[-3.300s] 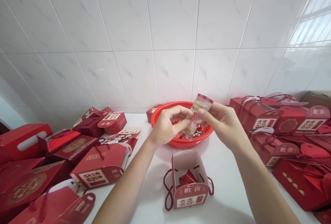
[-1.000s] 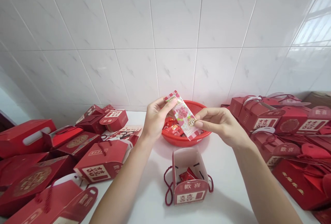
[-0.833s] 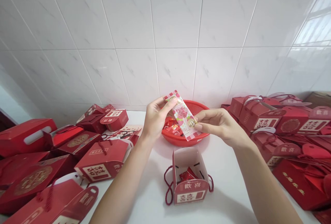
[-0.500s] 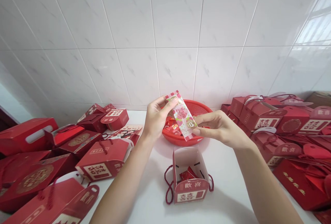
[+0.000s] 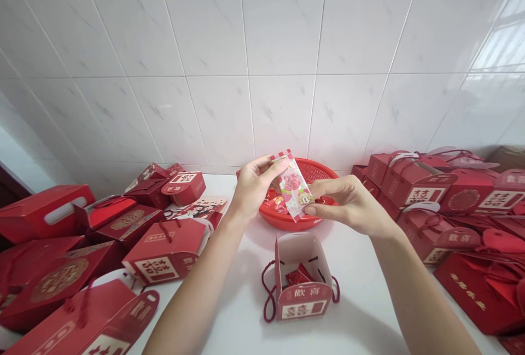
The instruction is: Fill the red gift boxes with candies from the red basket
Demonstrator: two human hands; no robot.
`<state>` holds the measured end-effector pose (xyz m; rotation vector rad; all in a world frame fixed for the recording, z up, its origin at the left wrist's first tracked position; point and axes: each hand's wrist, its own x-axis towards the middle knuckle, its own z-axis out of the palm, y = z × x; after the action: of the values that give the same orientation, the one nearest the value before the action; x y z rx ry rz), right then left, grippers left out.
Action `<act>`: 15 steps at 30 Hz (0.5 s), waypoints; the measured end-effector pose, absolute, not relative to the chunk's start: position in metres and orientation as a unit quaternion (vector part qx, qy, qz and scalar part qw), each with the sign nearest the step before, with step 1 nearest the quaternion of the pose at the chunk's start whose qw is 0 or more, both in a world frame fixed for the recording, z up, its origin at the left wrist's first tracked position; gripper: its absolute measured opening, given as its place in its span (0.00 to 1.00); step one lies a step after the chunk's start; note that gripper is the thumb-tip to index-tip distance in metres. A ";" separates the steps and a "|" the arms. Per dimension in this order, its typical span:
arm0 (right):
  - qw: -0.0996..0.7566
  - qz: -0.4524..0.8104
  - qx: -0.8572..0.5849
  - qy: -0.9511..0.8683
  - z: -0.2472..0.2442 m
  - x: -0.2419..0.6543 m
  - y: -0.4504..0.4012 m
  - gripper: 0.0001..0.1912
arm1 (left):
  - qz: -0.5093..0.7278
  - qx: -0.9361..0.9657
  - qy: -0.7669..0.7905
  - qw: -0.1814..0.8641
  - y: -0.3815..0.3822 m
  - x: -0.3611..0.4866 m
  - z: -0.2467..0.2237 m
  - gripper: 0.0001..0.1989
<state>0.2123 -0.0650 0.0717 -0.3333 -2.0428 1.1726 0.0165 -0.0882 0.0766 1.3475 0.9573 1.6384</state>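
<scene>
A pink and white candy packet (image 5: 292, 182) printed with a flower hangs tilted between my two hands. My left hand (image 5: 255, 184) pinches its upper end, thumb across the front. At its lower right corner, my right hand (image 5: 348, 202) grips with thumb and fingertips. Behind the packet stands a red plastic basket (image 5: 322, 172) holding red-wrapped candies (image 5: 275, 202). Nearer to me, below my hands, is an open red gift box (image 5: 303, 303) with cord handles at its sides. Some red-wrapped candy (image 5: 299, 274) lies inside it.
Many red gift boxes crowd the left side, among them a box with a red and white label (image 5: 162, 251). More boxes (image 5: 426, 182) are stacked at the right. The white table (image 5: 241, 300) ends against a tiled wall (image 5: 283, 114).
The packet's upper end has shifted slightly right and down with my left hand. My right hand stays almost where it was, and the open box is unmoved.
</scene>
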 end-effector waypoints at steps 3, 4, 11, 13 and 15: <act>0.385 0.435 -0.132 -0.803 0.072 0.211 -0.066 0.06 | 0.643 0.531 0.383 0.398 -0.089 0.017 0.078 0.14; 0.389 0.428 -0.134 -0.805 0.072 0.210 -0.066 0.07 | 0.643 0.529 0.385 0.399 -0.089 0.017 0.078 0.14; 0.428 0.380 -0.168 -0.803 0.072 0.206 -0.069 0.03 | 0.642 0.537 0.385 0.390 -0.089 0.017 0.076 0.15; 0.432 0.376 -0.176 -0.800 0.071 0.206 -0.069 0.02 | 0.638 0.554 0.385 0.371 -0.089 0.016 0.075 0.14; 0.430 0.372 -0.186 -0.801 0.071 0.205 -0.068 0.03 | 0.639 0.570 0.385 0.343 -0.089 0.016 0.073 0.13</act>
<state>0.2055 -0.0680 0.0706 -0.4638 -1.9989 0.9293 0.0162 -0.0889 0.0734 1.4831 1.0018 1.6619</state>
